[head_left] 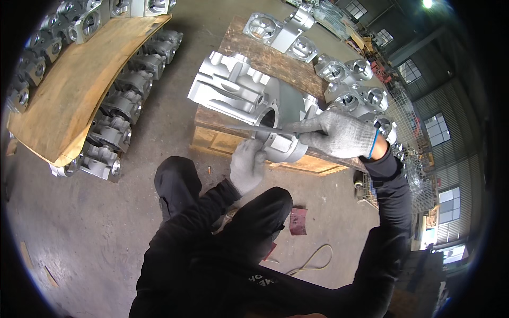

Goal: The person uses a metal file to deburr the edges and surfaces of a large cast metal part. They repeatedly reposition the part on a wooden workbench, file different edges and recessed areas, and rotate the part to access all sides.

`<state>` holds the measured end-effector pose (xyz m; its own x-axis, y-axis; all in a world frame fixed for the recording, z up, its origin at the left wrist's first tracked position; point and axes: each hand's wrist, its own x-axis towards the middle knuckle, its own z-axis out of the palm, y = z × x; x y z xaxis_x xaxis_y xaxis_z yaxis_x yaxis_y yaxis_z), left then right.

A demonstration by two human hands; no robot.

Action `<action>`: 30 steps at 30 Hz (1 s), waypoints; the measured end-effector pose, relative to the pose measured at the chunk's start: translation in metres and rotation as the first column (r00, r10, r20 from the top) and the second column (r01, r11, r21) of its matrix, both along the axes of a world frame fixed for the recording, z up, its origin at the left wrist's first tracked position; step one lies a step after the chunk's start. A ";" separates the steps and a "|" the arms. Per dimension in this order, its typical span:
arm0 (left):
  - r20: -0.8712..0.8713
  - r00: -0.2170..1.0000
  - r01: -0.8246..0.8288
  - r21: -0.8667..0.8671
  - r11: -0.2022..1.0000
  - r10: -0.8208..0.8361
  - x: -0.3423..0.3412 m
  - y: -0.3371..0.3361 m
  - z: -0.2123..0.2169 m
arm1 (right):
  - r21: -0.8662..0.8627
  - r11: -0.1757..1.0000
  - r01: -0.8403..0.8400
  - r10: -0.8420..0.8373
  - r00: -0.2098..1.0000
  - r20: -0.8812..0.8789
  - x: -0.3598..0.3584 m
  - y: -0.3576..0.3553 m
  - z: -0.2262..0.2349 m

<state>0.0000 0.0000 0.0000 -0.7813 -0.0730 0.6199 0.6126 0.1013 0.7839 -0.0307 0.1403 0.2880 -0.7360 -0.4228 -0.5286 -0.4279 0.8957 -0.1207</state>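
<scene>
A large silver metal casting point(228, 87) with a round bore lies on a wooden crate in front of me. My right hand point(342, 133), in a grey knit glove with a blue cuff edge, is closed round one end of a long thin file point(252, 128). The file reaches left across the near side of the casting, by the bore opening. My left hand point(247, 167), gloved too, is at the casting's near lower edge with its fingers curled. What those fingers hold, if anything, is hidden.
Smaller castings point(347, 98) stand at the crate's far and right sides. Left of me, a plywood sheet point(79, 90) lies between layers of stacked castings point(132, 87). On the concrete floor are a red piece of sheet point(298, 221) and a looped cord point(318, 257). Wire-mesh cages point(403, 124) stand at right.
</scene>
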 end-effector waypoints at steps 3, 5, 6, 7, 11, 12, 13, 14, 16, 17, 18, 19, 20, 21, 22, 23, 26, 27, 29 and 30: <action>0.008 1.000 0.012 0.007 1.000 -0.013 -0.001 0.000 0.000 | -0.152 0.982 -0.108 0.123 0.988 0.092 -0.008 0.025 0.023; -0.012 1.000 -0.011 0.053 0.999 0.011 0.001 0.004 0.001 | -0.217 0.973 -0.078 0.102 0.989 0.103 -0.015 0.029 0.011; 0.002 1.000 0.011 0.044 0.999 -0.011 0.003 0.004 0.001 | -0.231 0.972 -0.047 0.075 0.991 0.113 -0.017 0.029 0.002; 0.016 0.999 0.028 0.040 0.999 -0.029 -0.001 0.003 0.002 | -0.157 0.987 0.038 -0.019 0.993 0.121 -0.021 0.025 -0.007; 0.036 0.999 0.017 0.038 0.999 -0.018 -0.001 0.000 0.006 | 0.039 0.996 0.074 -0.078 0.990 0.113 -0.010 0.035 0.017; 0.024 1.000 0.017 0.044 0.999 -0.018 -0.001 0.000 0.007 | -0.208 0.969 -0.133 0.136 0.991 0.003 -0.009 0.033 0.006; 0.013 1.000 0.013 0.061 0.998 -0.014 -0.003 0.003 0.009 | -0.141 0.989 -0.032 0.038 0.999 0.038 -0.004 0.035 0.012; 0.000 1.000 0.016 0.069 0.998 -0.016 -0.004 0.004 0.010 | -0.202 0.975 -0.088 0.092 0.996 0.014 -0.007 0.033 0.009; 0.005 1.000 0.003 0.095 0.995 -0.003 -0.003 0.007 0.012 | -0.079 0.997 0.002 0.000 1.000 0.021 -0.010 0.031 0.000; 0.009 1.000 -0.010 0.111 0.994 0.009 -0.003 0.008 0.014 | -0.241 0.969 -0.062 0.062 0.998 -0.008 -0.011 0.025 -0.012; 0.024 1.000 0.008 0.096 0.995 -0.010 -0.001 0.008 0.013 | -0.267 0.961 -0.071 0.068 0.997 -0.020 -0.007 0.024 -0.011; 0.040 0.999 0.019 0.083 0.996 -0.022 -0.001 0.006 0.013 | -0.241 0.970 -0.027 0.025 1.000 -0.010 -0.005 0.022 -0.011; 0.055 0.998 0.028 0.068 0.997 -0.032 -0.003 0.003 0.013 | -0.174 0.984 -0.031 0.034 0.999 0.015 -0.003 0.026 0.006; 0.039 0.999 0.020 0.069 0.997 -0.023 -0.006 0.002 0.013 | -0.134 0.990 -0.045 0.052 0.997 0.050 -0.002 0.027 0.024; 0.020 1.000 0.011 0.076 0.997 -0.013 -0.009 0.004 0.013 | -0.055 0.998 0.045 -0.041 0.997 0.060 -0.006 0.021 0.021; 0.017 1.000 0.011 0.081 0.997 -0.013 -0.009 0.006 0.012 | -0.047 0.995 0.093 -0.089 0.993 0.075 -0.009 0.016 0.016; 0.063 0.998 0.023 0.116 0.993 -0.030 -0.013 0.009 0.014 | -0.169 0.978 0.121 -0.109 0.991 0.081 -0.014 0.007 0.001; 0.065 0.998 0.016 0.114 0.993 -0.024 -0.012 0.009 0.016 | -0.197 0.980 0.012 -0.008 1.000 0.020 -0.011 0.010 0.010; 0.054 0.999 -0.014 0.119 0.993 0.008 -0.016 0.010 0.021 | -0.079 0.995 -0.060 0.051 0.993 -0.106 -0.010 0.013 0.011; 0.041 0.999 -0.016 0.118 0.993 0.011 -0.020 0.010 0.024 | 0.004 0.999 0.044 -0.043 0.988 -0.146 -0.007 0.014 0.010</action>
